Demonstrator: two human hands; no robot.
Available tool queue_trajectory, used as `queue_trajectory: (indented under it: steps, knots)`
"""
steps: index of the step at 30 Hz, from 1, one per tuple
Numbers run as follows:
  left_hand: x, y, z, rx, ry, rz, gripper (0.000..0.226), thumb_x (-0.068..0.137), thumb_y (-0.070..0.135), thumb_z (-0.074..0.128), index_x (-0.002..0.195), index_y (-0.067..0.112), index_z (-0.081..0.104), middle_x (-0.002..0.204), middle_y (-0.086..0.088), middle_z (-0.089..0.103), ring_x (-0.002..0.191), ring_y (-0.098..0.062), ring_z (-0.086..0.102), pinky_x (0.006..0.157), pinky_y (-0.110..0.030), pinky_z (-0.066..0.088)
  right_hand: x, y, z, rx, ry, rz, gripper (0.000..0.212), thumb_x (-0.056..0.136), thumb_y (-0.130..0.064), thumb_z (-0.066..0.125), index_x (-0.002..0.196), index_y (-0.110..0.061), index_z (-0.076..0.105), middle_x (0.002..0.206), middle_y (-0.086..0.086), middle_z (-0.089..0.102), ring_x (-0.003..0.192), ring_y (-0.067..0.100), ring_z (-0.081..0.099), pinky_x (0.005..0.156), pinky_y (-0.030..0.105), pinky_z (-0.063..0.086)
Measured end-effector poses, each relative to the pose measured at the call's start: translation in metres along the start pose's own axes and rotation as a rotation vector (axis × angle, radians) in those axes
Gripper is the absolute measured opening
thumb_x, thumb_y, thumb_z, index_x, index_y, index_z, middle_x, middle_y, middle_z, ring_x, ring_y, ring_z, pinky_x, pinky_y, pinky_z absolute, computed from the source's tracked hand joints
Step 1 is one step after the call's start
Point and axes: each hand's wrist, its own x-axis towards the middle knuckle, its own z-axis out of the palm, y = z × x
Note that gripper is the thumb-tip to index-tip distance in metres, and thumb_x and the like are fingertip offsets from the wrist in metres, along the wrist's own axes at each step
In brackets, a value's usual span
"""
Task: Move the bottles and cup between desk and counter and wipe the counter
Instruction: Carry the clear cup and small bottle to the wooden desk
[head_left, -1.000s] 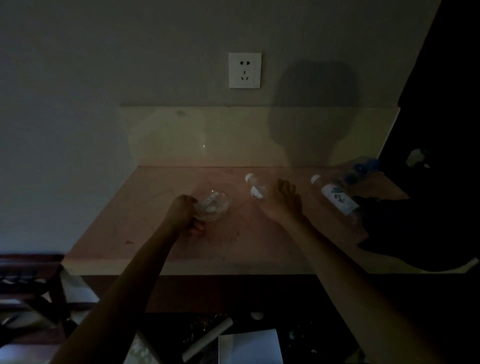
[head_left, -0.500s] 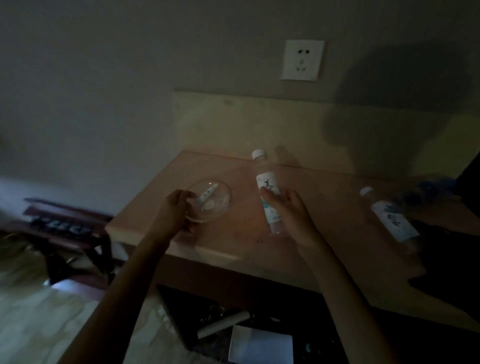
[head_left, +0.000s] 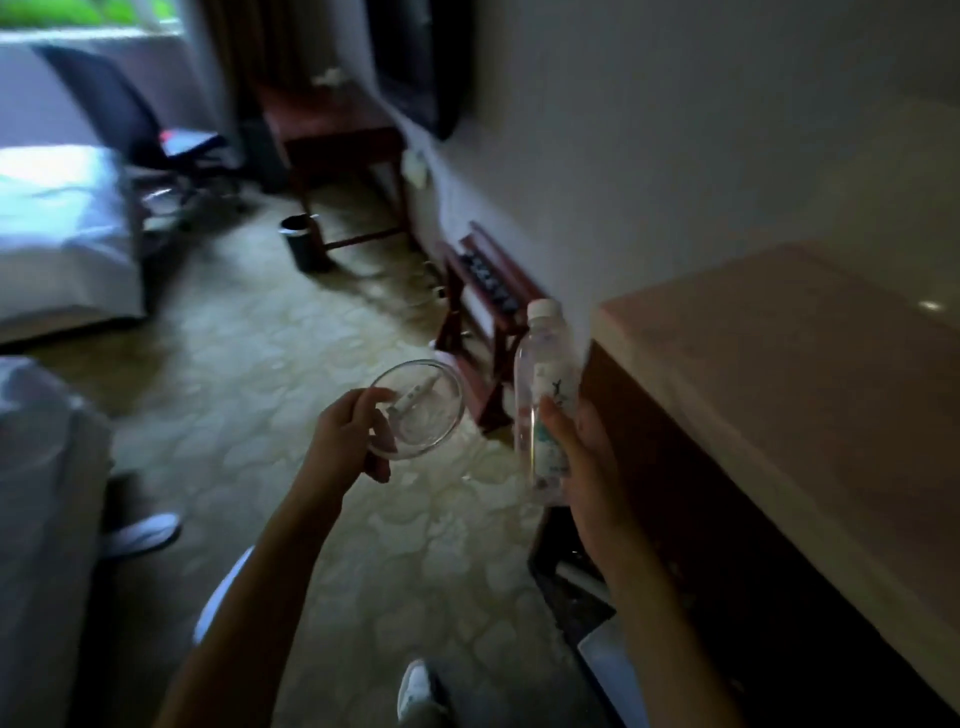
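My left hand (head_left: 347, 441) grips the rim of a clear glass cup (head_left: 423, 410) held out over the carpet; a small white stick-like item lies inside it. My right hand (head_left: 582, 457) holds a clear plastic bottle (head_left: 545, 395) with a white cap and a white-and-teal label, upright in the air. Both are off the counter (head_left: 779, 353), whose pale top runs along the right side. The second bottle is out of view.
A low wooden luggage rack (head_left: 488, 291) stands against the wall ahead. Farther off are a dark wooden desk (head_left: 332, 135), a black bin (head_left: 298, 241), an office chair (head_left: 156, 135) and a white bed (head_left: 57, 234) at left. My white shoes (head_left: 415, 686) stand on patterned carpet.
Both hands lifted the cup and the bottle off the counter. The view swung left, away from the counter and socket wall, toward the room with the desk.
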Motion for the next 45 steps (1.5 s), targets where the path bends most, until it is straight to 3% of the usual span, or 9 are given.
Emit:
queue_trajectory:
  steps: [8, 13, 17, 21, 26, 35, 39, 43, 45]
  knots:
    - [0.006, -0.094, -0.125, -0.096, 0.357, -0.165, 0.027, 0.103, 0.016, 0.041, 0.107, 0.003, 0.065, 0.055, -0.006, 0.056, 0.031, -0.019, 0.051, 0.035, -0.023, 0.043, 0.045, 0.112, 0.127, -0.120, -0.263, 0.316, 0.067, 0.065, -0.053, 0.073, 0.117, -0.012, 0.058, 0.102, 0.014, 0.071, 0.089, 0.025, 0.069, 0.083, 0.046, 0.054]
    - [0.052, -0.139, -0.185, -0.093, 0.456, -0.251, 0.029, 0.104, 0.012, 0.038, 0.109, 0.001, 0.064, 0.048, -0.001, 0.056, 0.029, -0.016, 0.051, 0.034, -0.022, 0.043, 0.101, 0.159, 0.203, -0.225, -0.368, 0.352, 0.024, 0.084, -0.031, 0.070, 0.104, -0.018, 0.063, 0.099, 0.015, 0.071, 0.089, 0.026, 0.067, 0.079, 0.043, 0.051]
    - [0.114, -0.143, -0.227, -0.070, 0.468, -0.287, 0.028, 0.104, 0.014, 0.037, 0.107, 0.006, 0.064, 0.050, -0.002, 0.059, 0.030, -0.014, 0.051, 0.036, -0.021, 0.042, 0.163, 0.171, 0.270, -0.232, -0.384, 0.355, 0.018, 0.085, -0.028, 0.070, 0.101, -0.026, 0.062, 0.099, 0.005, 0.071, 0.090, 0.020, 0.069, 0.073, 0.035, 0.054]
    - [0.194, -0.126, -0.277, -0.069, 0.429, -0.243, 0.029, 0.105, 0.014, 0.035, 0.109, 0.006, 0.062, 0.050, 0.002, 0.060, 0.030, -0.013, 0.050, 0.033, -0.021, 0.041, 0.232, 0.174, 0.338, -0.244, -0.356, 0.344, 0.027, 0.078, -0.037, 0.075, 0.100, -0.028, 0.062, 0.104, 0.007, 0.071, 0.095, 0.026, 0.070, 0.075, 0.041, 0.055]
    - [0.301, -0.113, -0.324, -0.048, 0.424, -0.194, 0.027, 0.105, 0.013, 0.036, 0.109, 0.006, 0.062, 0.052, -0.001, 0.063, 0.031, -0.015, 0.052, 0.033, -0.022, 0.042, 0.320, 0.195, 0.389, -0.223, -0.302, 0.391, 0.089, 0.054, -0.062, 0.083, 0.125, -0.017, 0.053, 0.116, 0.009, 0.069, 0.097, 0.024, 0.070, 0.063, 0.031, 0.053]
    - [0.504, -0.139, -0.337, -0.058, 0.391, -0.343, 0.028, 0.105, 0.018, 0.038, 0.110, 0.008, 0.064, 0.064, -0.007, 0.063, 0.039, -0.015, 0.055, 0.039, -0.023, 0.045, 0.512, 0.246, 0.478, -0.222, -0.299, 0.466, 0.066, 0.074, -0.037, 0.078, 0.126, -0.008, 0.048, 0.113, 0.013, 0.069, 0.085, 0.017, 0.068, 0.054, 0.016, 0.053]
    - [0.606, -0.102, -0.364, -0.074, 0.439, -0.339, 0.027, 0.105, 0.018, 0.038, 0.107, 0.012, 0.064, 0.065, -0.008, 0.063, 0.041, -0.016, 0.056, 0.041, -0.024, 0.047, 0.627, 0.234, 0.543, -0.255, -0.382, 0.469, 0.092, 0.056, -0.064, 0.078, 0.127, -0.014, 0.048, 0.117, 0.007, 0.067, 0.100, 0.020, 0.069, 0.075, 0.030, 0.057]
    - [0.702, -0.072, -0.397, -0.091, 0.521, -0.323, 0.026, 0.105, 0.017, 0.038, 0.105, 0.014, 0.065, 0.064, -0.005, 0.062, 0.041, -0.015, 0.057, 0.040, -0.025, 0.048, 0.732, 0.217, 0.611, -0.239, -0.459, 0.452, 0.054, 0.076, -0.047, 0.073, 0.117, -0.024, 0.048, 0.119, 0.006, 0.067, 0.106, 0.020, 0.066, 0.073, 0.026, 0.051]
    - [0.743, -0.072, -0.412, -0.109, 0.543, -0.346, 0.027, 0.105, 0.018, 0.038, 0.104, 0.015, 0.065, 0.070, -0.007, 0.062, 0.042, -0.014, 0.057, 0.040, -0.025, 0.048, 0.774, 0.218, 0.641, -0.244, -0.495, 0.442, 0.059, 0.074, -0.052, 0.073, 0.119, -0.023, 0.049, 0.117, 0.004, 0.068, 0.104, 0.018, 0.067, 0.068, 0.022, 0.051]
